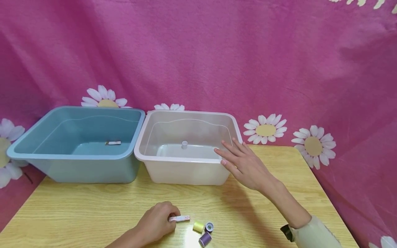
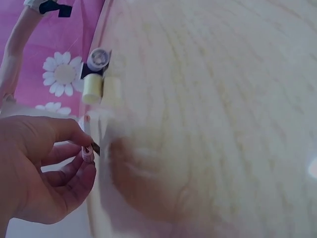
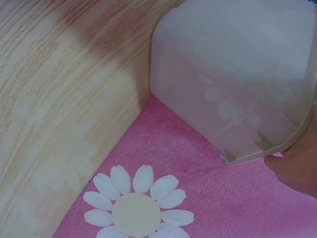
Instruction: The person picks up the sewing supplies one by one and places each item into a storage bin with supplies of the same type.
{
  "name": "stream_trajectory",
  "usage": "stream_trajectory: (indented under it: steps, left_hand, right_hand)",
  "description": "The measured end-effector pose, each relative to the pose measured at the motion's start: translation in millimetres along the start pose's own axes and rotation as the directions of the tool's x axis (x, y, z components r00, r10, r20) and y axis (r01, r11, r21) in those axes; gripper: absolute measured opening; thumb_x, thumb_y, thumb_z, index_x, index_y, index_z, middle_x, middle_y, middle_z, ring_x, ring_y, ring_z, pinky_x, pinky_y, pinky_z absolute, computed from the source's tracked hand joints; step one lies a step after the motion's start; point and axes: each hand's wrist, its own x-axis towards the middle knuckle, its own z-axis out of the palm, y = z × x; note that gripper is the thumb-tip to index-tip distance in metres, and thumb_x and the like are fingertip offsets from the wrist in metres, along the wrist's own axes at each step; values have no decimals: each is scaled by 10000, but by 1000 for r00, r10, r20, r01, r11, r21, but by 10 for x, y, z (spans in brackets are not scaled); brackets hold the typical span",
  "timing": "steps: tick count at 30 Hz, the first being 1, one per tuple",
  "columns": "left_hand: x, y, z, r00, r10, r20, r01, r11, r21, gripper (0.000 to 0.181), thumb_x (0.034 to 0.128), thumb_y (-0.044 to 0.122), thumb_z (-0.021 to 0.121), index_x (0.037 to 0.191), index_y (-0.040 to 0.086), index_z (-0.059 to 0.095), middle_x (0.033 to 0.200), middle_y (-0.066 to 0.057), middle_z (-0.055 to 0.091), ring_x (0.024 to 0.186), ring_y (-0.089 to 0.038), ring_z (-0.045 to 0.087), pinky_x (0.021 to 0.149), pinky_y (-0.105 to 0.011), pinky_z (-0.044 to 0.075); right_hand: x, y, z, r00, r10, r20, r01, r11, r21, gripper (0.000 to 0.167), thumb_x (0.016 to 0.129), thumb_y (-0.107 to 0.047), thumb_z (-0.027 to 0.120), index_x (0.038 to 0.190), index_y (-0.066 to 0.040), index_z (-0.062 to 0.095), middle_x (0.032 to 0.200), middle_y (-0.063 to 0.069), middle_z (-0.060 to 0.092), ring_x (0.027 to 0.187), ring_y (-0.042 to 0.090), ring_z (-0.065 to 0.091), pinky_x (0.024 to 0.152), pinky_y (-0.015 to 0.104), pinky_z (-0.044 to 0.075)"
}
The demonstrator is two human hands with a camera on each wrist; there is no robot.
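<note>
My left hand (image 1: 159, 220) pinches a small folded white-and-red strip (image 1: 181, 218) just above the table, left of the thread spools. In the left wrist view, the thumb and fingers of this hand (image 2: 47, 166) hold the strip (image 2: 87, 152) by its end. My right hand (image 1: 248, 167), its fingers spread, is at the right front corner of the white bin (image 1: 186, 172); in the right wrist view part of the hand (image 3: 297, 161) shows beside the bin's rim (image 3: 257, 157). A yellow spool (image 1: 198, 226), a dark spool (image 1: 209, 227) and a purple spool (image 1: 205, 239) lie close together.
A blue-grey bin (image 1: 93, 168) stands left of the white one, with a small strip (image 1: 113, 143) inside it. One white spool (image 1: 184, 144) stands in the white bin. Behind the wooden table (image 1: 93, 206) hangs a pink cloth (image 1: 201, 51) with daisies.
</note>
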Motion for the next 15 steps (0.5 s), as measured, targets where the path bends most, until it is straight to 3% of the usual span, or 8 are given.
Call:
stream_trajectory:
  steps: [10,15]
  left_hand:
    - [16,-10,-399,999,-9,-33,10,999,33,180,806,6,745,907,154,758,908,93,664,766,-65,564,652,-284,484]
    - [-11,-38,-640,997,3,-83,4,997,78,202,814,11,742,922,181,750,878,127,651,766,-43,573,639,-273,485]
  right_hand:
    - [-8,2,0,1000,-3,-14,3,1000,1,463,1064,-417,427,1503,-277,479,1575,50,373,1498,329,159,1178,514,139]
    - [-3,-1,-5,1000,-3,-6,3,1000,4,468,1066,-417,421,1507,-271,474,1572,62,378,1497,337,158,1178,518,135]
